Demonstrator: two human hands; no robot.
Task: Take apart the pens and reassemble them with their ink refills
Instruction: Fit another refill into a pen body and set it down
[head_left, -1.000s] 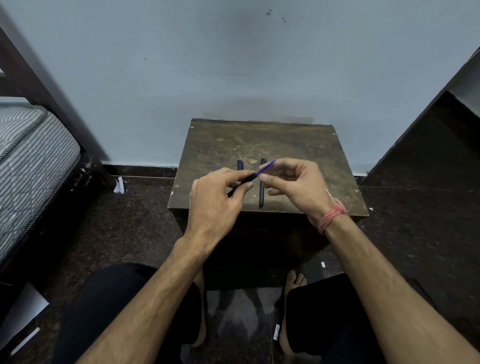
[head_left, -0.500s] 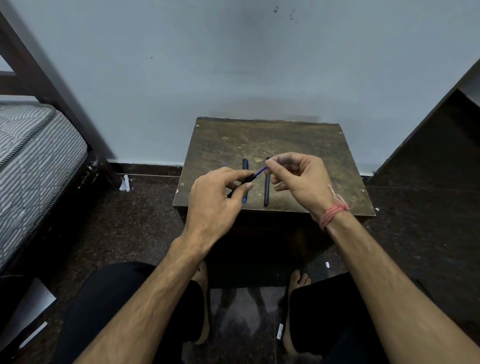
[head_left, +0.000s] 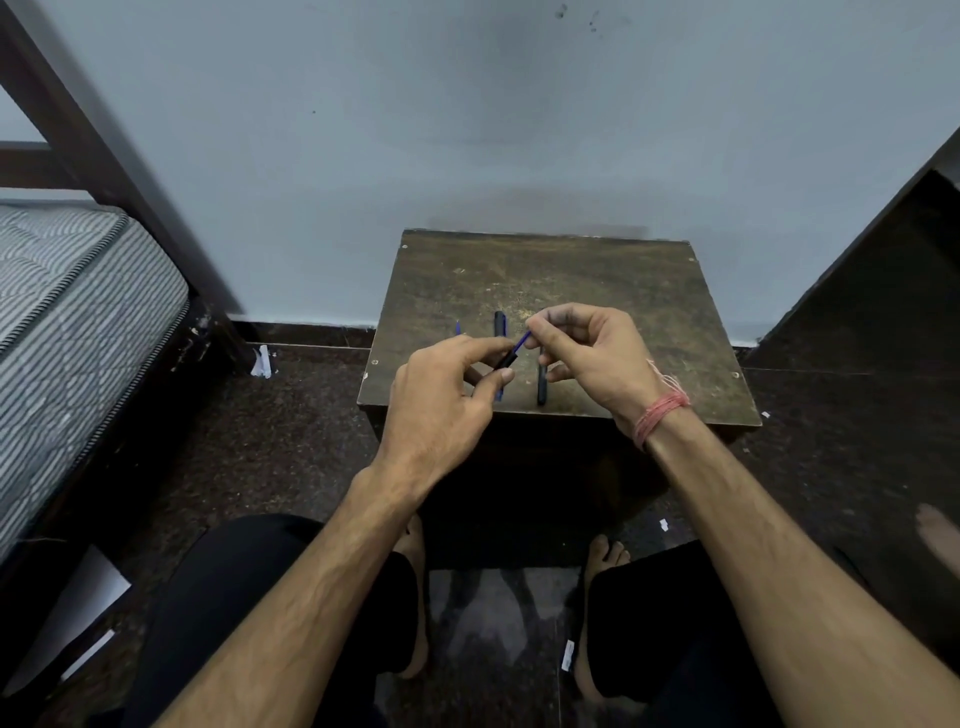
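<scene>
Head view: my left hand (head_left: 441, 400) grips the black barrel (head_left: 505, 359), my right hand (head_left: 597, 358) pinches the blue refill (head_left: 522, 341), both held just above the table (head_left: 649, 322). The refill runs up-right out of the barrel mouth, in line with it, so I guess it slides along that axis. Two pens (head_left: 541, 387) lie on the table underneath, pointing away from me
</scene>
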